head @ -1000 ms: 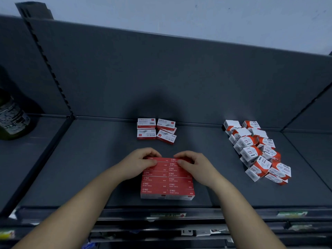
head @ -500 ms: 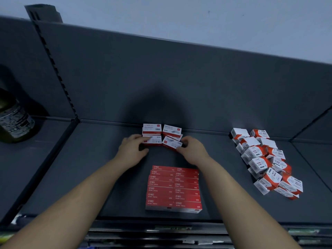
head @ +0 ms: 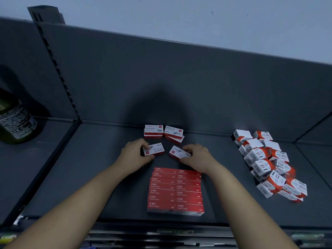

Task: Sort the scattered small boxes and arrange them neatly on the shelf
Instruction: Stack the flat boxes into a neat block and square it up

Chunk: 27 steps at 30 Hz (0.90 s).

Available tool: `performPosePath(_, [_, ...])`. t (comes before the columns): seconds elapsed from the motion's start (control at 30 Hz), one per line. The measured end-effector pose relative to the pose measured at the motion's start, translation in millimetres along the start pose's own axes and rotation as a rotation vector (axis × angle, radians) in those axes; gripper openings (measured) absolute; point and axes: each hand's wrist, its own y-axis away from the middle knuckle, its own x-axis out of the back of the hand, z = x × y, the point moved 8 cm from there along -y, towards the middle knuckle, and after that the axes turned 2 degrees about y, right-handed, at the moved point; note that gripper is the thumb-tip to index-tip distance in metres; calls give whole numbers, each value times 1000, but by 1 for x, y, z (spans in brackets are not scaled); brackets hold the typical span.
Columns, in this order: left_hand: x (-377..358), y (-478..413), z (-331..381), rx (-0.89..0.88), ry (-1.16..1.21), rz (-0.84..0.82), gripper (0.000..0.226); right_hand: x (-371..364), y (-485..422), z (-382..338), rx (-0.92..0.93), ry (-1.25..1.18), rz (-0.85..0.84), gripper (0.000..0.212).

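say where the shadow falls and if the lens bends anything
Head view: dim light; the big shadow lies on the back panel, above the rear boxes. Same head view: the wide lens bows the panel's top edge, and the bottle at far left looks blurred.

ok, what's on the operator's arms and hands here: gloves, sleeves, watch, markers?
Nothing worn that shows. The left hand and right hand are bare: no gloves, rings or tape. The left forearm and right forearm are bare down to the frame's bottom edge: no sleeve, cuff, watch, wristband, markers or cables in view.
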Motion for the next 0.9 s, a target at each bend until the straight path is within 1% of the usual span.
performPosePath(0.07, [-3,-1,8,30,-73,-61,39,1,0,-10,22,55,21,59])
performPosePath(0.1, [-6,-2,12,38,-135,-94,46,1,0,-16,41,88,35,59])
performPosePath(0.2, [-9,-7,24,3,-254,-144,53,1,1,-30,93,133,88,44])
performPosePath(0.27, [-11,-9,26,-16,-237,-149,61,3,2,-30,110,39,128,37])
performPosePath(0.3, [-11,-8,28,-7,-196,-148,66,6,4,-28,116,-62,151,38])
performPosePath(0.37, [-8,-5,32,39,2,-128,69,15,12,-25,119,-344,196,50])
performPosePath(0.43, [-5,-3,38,79,301,-118,62,25,24,-24,128,-642,232,58])
performPosePath(0.47, [-4,-1,42,102,458,-111,57,29,30,-24,127,-764,240,54])
performPosePath(0.5, [-4,2,46,139,590,-106,52,31,35,-25,116,-866,234,44])
performPosePath(0.57, [-5,7,55,223,786,-77,40,29,43,-28,74,-1061,167,23])
performPosePath(0.6, [-5,10,60,262,866,-62,33,27,45,-29,60,-1149,133,17])
performPosePath(0.67, [-7,12,66,319,1022,-45,25,25,47,-26,30,-1320,100,14])
performPosePath(0.73, [-7,14,71,346,1163,-42,22,26,50,-21,1,-1498,93,14])
performPosePath(0.77, [-7,16,73,346,1193,-43,22,27,52,-18,-6,-1556,93,13])
performPosePath(0.9, [-6,24,89,317,1241,-43,30,32,63,-9,9,-1578,133,8])
